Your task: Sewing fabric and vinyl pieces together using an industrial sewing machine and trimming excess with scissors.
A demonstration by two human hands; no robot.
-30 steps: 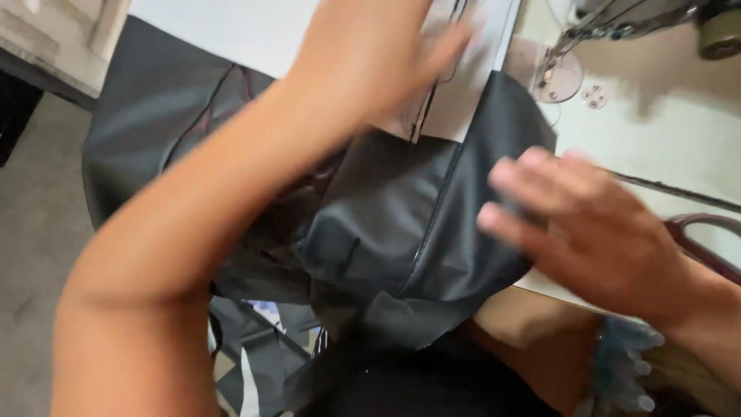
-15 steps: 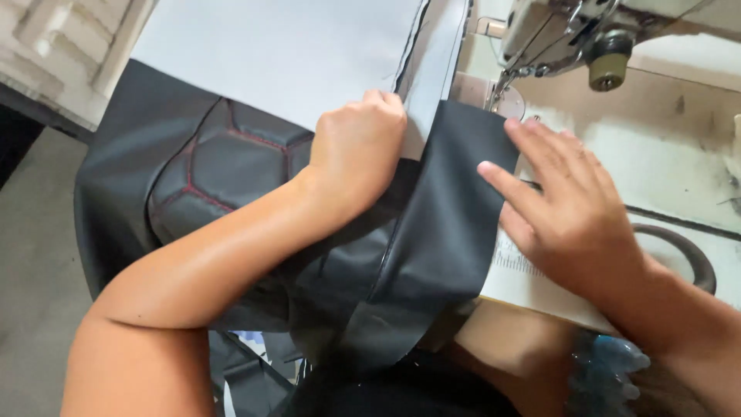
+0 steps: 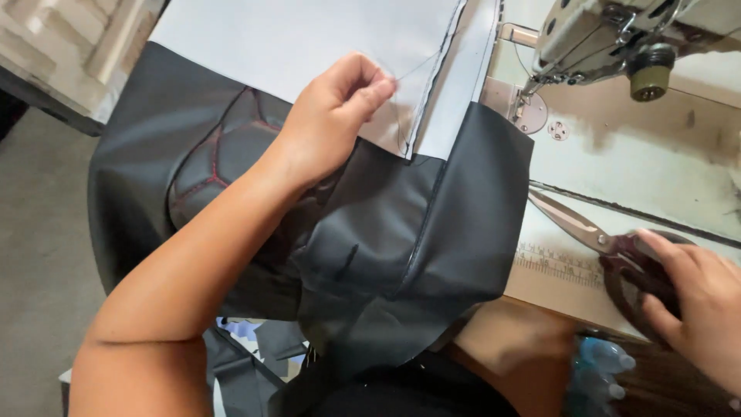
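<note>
**Black leatherette panel on the sewing table, 2 hands at work**

Black leatherette cover (image 3: 417,232), with red stitched seams on its left part, lies across the table edge and hangs down toward my lap. Its pale grey backing (image 3: 309,38) faces up at the top, with a dark stitch line running down near its right edge.

Item 1: left hand (image 3: 332,116), resting on the cover where black meets grey. Thumb and forefinger are pinched together on a thin thread (image 3: 413,68) that runs up toward the stitch line; the other fingers are curled in.

Item 2: right hand (image 3: 695,297), at the lower right of the table (image 3: 617,170), well apart from the left. Its fingers are wrapped over the dark red handles of the scissors (image 3: 594,232); I think they grip rather than merely rest, but the view is cropped there. Blades lie flat, closed, pointing up-left toward the cover.

Item 3: sewing machine (image 3: 617,38), upper right, its head just beside the grey backing.

Item 4: printed ruler strip (image 3: 556,262) on the table edge, below the blades.
</note>
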